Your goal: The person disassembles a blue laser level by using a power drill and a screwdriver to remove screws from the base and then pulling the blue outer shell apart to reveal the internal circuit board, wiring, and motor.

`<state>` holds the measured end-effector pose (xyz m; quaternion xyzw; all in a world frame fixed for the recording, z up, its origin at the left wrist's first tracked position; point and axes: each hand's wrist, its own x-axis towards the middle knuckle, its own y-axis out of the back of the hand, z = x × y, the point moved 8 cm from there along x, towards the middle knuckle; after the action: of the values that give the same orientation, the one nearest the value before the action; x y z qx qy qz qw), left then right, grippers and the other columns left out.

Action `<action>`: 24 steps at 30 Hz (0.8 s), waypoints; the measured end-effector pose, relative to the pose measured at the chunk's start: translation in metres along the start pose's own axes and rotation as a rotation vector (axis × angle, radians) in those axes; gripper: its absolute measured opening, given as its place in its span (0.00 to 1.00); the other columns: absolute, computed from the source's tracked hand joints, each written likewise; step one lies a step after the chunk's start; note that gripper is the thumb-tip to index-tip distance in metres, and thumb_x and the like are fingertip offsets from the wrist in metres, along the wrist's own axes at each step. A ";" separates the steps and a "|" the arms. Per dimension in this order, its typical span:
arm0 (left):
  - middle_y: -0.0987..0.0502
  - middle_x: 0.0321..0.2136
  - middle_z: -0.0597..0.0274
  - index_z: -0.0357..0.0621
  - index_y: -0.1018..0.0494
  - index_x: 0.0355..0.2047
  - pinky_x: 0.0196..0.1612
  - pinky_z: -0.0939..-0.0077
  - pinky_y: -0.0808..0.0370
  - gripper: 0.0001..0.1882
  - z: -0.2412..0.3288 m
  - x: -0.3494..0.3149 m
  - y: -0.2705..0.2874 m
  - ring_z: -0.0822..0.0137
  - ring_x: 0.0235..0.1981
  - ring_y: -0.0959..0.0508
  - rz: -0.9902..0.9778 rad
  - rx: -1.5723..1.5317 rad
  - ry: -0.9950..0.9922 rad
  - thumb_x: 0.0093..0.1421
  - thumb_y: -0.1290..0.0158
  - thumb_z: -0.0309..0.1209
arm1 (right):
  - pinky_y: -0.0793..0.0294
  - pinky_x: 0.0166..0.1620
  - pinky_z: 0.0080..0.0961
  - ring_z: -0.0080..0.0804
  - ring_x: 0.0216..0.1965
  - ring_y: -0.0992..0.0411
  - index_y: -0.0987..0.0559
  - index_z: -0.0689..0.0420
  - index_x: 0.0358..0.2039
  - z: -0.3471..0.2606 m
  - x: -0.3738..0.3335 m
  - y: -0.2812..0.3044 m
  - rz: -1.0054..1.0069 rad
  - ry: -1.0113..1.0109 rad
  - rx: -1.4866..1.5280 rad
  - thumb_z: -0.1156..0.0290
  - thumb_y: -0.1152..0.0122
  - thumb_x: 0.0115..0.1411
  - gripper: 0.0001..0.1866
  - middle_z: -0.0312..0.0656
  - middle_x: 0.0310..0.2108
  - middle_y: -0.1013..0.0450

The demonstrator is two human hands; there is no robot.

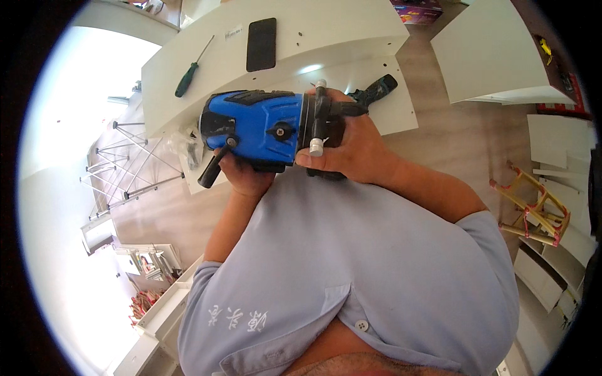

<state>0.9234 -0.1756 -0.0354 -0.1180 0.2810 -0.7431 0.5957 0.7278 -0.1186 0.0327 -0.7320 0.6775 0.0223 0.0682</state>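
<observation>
A blue and black device that looks like a laser level (pixel 266 128) lies sideways in the air between my two hands, just in front of my chest. My left hand (pixel 244 178) is closed around its lower left side, beside a black lever-like part; most of those fingers are hidden beneath the body. My right hand (pixel 360 141) grips the black base at the other end, where silver-tipped feet stick out. Behind the device stands a white table-like panel surface (pixel 219 75). A dark tool with a black grip (pixel 379 89) lies near my right hand, partly covered by it.
On the white surface lie a green-handled screwdriver (pixel 186 80), a black phone (pixel 261 44) and a clear plastic bag (pixel 187 149). A folding metal frame (pixel 128 163) stands at left. To the right are a white cabinet (pixel 489 53) and a yellowish stool (pixel 533 203).
</observation>
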 end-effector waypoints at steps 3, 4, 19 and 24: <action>0.34 0.67 0.50 0.49 0.45 0.73 0.68 0.45 0.31 0.59 -0.002 -0.002 0.004 0.46 0.66 0.30 -0.028 0.006 0.024 0.54 0.53 0.78 | 0.20 0.56 0.35 0.34 0.56 0.28 0.44 0.60 0.70 -0.001 0.000 -0.002 -0.001 0.010 0.013 0.71 0.16 0.49 0.55 0.45 0.57 0.32; 0.34 0.67 0.50 0.49 0.46 0.73 0.68 0.45 0.31 0.59 -0.003 -0.003 0.003 0.46 0.66 0.30 -0.039 0.003 0.042 0.53 0.53 0.78 | 0.20 0.56 0.35 0.35 0.57 0.28 0.44 0.60 0.70 -0.004 -0.001 -0.003 -0.003 0.008 0.037 0.72 0.17 0.50 0.54 0.44 0.57 0.32; 0.37 0.69 0.50 0.51 0.48 0.74 0.69 0.43 0.32 0.63 0.003 -0.005 -0.015 0.46 0.69 0.34 -0.139 0.025 0.035 0.48 0.45 0.78 | 0.24 0.57 0.35 0.33 0.56 0.28 0.41 0.57 0.70 -0.013 -0.006 0.000 0.034 0.093 0.034 0.64 0.16 0.45 0.56 0.44 0.57 0.31; 0.37 0.69 0.52 0.52 0.47 0.74 0.70 0.43 0.32 0.63 0.001 -0.007 -0.007 0.47 0.69 0.34 -0.167 -0.022 0.047 0.48 0.41 0.77 | 0.26 0.60 0.38 0.34 0.58 0.29 0.42 0.55 0.71 -0.010 -0.006 -0.003 0.004 0.028 0.104 0.61 0.15 0.45 0.58 0.44 0.58 0.32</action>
<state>0.9197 -0.1682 -0.0297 -0.1302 0.2923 -0.7896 0.5236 0.7294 -0.1136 0.0431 -0.7263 0.6801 -0.0228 0.0966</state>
